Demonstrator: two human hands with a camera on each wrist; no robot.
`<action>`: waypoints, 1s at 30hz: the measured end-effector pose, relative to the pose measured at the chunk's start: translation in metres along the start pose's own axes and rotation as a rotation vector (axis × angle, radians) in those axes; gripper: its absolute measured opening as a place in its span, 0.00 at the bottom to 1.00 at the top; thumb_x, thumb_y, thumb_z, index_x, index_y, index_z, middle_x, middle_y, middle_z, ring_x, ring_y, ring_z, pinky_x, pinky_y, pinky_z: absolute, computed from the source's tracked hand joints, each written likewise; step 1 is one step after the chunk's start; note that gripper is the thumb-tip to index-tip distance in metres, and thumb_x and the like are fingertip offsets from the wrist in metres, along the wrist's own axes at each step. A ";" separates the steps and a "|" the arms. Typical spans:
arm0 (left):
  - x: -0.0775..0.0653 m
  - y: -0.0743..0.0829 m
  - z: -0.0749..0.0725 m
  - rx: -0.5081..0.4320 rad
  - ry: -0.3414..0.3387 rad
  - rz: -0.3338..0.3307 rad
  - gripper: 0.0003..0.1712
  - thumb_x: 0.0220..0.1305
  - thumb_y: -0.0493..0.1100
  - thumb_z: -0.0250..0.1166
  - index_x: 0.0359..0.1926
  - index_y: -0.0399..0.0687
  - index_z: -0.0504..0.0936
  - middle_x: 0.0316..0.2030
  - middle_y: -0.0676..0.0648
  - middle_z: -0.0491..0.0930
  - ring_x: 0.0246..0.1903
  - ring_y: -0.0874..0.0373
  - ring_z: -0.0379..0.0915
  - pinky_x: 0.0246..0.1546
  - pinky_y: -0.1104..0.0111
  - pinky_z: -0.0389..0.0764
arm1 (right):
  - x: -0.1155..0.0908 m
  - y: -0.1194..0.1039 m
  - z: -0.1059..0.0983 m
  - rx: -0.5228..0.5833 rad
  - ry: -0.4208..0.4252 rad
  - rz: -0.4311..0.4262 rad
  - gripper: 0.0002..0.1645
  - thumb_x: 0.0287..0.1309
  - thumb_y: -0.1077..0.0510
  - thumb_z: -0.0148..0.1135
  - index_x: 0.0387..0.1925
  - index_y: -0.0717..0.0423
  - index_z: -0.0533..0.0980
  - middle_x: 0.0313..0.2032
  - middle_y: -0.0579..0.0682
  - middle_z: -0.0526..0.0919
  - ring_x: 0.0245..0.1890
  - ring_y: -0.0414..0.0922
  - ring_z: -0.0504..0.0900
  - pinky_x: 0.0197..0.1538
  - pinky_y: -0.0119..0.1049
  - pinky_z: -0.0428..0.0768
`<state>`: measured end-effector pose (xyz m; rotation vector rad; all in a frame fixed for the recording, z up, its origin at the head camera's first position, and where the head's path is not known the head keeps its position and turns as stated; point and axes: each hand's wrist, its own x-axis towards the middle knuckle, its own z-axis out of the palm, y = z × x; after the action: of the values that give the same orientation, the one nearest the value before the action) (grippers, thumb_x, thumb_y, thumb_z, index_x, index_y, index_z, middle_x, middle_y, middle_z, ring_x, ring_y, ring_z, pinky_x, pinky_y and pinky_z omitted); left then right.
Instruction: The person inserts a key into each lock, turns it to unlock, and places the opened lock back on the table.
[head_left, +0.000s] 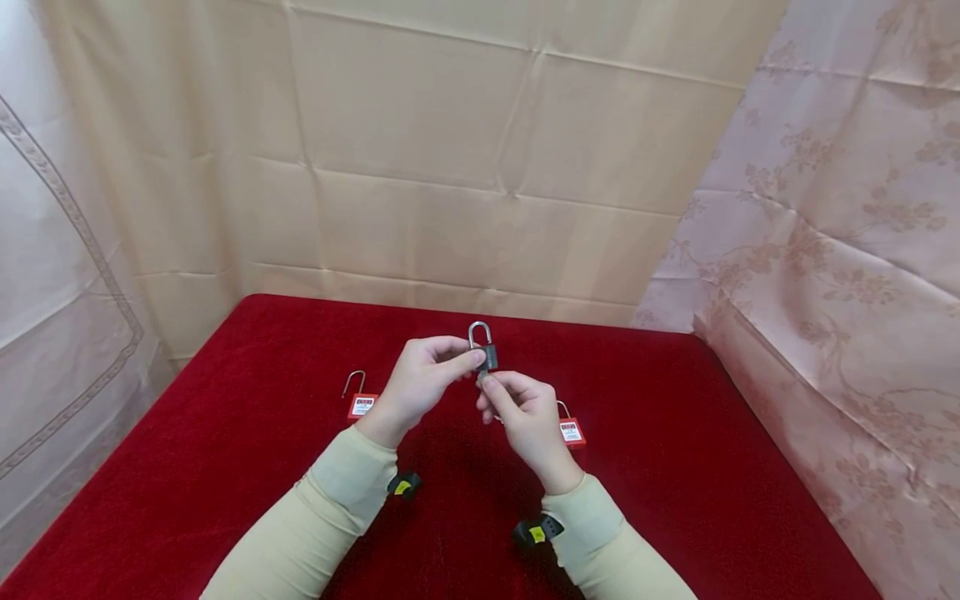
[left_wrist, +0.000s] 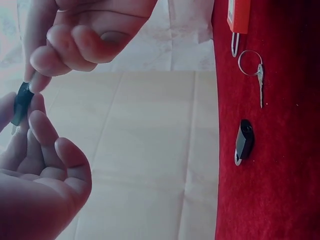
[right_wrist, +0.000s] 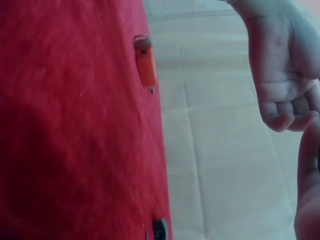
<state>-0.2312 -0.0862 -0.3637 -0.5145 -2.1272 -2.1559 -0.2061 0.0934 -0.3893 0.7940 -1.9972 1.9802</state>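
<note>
My left hand (head_left: 423, 379) pinches a small black padlock (head_left: 487, 358) between thumb and fingers, its silver shackle pointing up and away. Just below the lock's body, my right hand (head_left: 522, 412) pinches a small key (head_left: 483, 377) at the lock's underside. How deep the key sits cannot be told. In the left wrist view the dark padlock (left_wrist: 22, 104) shows edge-on between the left hand (left_wrist: 50, 185) and the right hand (left_wrist: 92, 37). The right wrist view catches the left palm (right_wrist: 285, 65) and part of the right hand (right_wrist: 308, 185); the held lock is hidden there.
A red padlock (head_left: 363, 406) with raised shackle lies left on the red cloth-covered table (head_left: 262, 467); another red padlock (head_left: 572, 432) lies right, partly behind the right hand. A second black padlock (left_wrist: 244, 140) and a key on a ring (left_wrist: 260, 82) lie on the cloth.
</note>
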 end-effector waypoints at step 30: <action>-0.002 0.003 -0.001 0.027 -0.005 0.013 0.12 0.64 0.40 0.73 0.46 0.38 0.89 0.38 0.44 0.88 0.40 0.49 0.83 0.48 0.60 0.81 | 0.003 -0.018 -0.005 -0.188 0.009 -0.011 0.05 0.66 0.70 0.62 0.36 0.70 0.82 0.25 0.59 0.83 0.22 0.48 0.81 0.28 0.36 0.82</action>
<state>-0.2291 -0.0872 -0.3614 -0.5303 -2.1468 -2.1185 -0.2001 0.0982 -0.3722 0.7491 -2.1293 1.7541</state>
